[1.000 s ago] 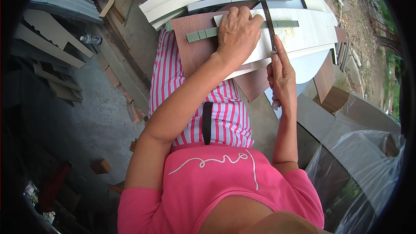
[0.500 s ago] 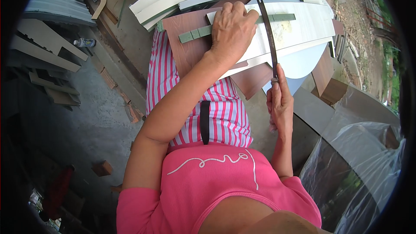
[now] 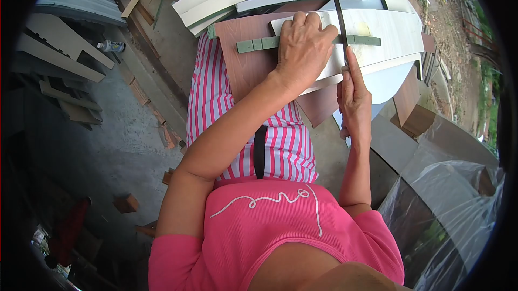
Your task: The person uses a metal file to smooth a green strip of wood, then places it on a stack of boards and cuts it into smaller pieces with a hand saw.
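Note:
My left hand [image 3: 305, 48] is closed over a narrow green strip [image 3: 367, 40], holding it against a pale board [image 3: 402, 26]. Crosswise cut lines show on the strip's left part, left of my fingers. In my right hand [image 3: 356, 99] is a long dark hacksaw blade [image 3: 336, 5] with a hole at its far end. The blade points away from me and crosses the strip just right of my left hand. My right index finger lies stretched along it. A brown wood-grain board [image 3: 245, 75] lies under the strip's left end, over my lap.
Beyond the boards lie a curved cream panel [image 3: 216, 1] and a grey-white strip [image 3: 270, 1] with cross lines. A bottle [image 3: 111, 46] and cut panels [image 3: 56, 48] are on the left. Clear plastic sheeting [image 3: 448, 183] covers something at right; a brick [image 3: 126, 203] lies on the floor.
My right hand and the hacksaw blade have slid forward, away from my body, across the green strip. My left hand keeps its grip. The whole view has shifted slightly.

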A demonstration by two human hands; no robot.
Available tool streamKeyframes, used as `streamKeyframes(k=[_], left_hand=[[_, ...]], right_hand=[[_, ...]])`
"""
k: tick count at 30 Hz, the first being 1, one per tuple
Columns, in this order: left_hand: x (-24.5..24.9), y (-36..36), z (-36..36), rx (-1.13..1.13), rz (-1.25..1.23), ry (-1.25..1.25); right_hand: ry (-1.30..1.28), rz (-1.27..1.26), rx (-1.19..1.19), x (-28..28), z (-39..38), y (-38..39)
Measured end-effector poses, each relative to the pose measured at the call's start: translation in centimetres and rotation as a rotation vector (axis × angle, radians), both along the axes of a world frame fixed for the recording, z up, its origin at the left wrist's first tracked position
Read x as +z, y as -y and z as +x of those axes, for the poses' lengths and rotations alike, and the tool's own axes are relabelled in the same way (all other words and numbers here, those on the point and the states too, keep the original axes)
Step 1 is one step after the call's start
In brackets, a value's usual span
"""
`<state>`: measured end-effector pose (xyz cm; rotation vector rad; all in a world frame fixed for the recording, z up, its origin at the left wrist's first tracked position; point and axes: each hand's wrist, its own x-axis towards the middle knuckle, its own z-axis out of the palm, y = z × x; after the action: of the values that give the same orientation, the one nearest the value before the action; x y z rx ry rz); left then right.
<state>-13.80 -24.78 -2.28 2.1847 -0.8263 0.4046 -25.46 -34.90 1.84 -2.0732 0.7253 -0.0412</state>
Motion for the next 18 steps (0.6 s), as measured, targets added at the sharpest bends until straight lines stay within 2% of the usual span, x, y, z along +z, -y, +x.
streamKeyframes(k=[8,11,13,18], left_hand=[[-0.1,0.4,-0.7,-0.016,0.007,-0.02],[-0.5,0.5,-0.1,-0.026,0.024,-0.022],[-0.7,0.8,0.9,-0.008,0.001,0.076],[-0.9,1.2,2.3,0.0,0.003,0.101]], right_hand=[[0.027,0.002,-0.021,-0.3,-1.0,-0.2],[-0.054,-0.035,-0.045,0.5,-0.3,-0.4],[-0.048,-0.029,-0.045,0.7,0.8,-0.2],[-0.015,0.019,-0.063,1.1,2.3,-0.4]])
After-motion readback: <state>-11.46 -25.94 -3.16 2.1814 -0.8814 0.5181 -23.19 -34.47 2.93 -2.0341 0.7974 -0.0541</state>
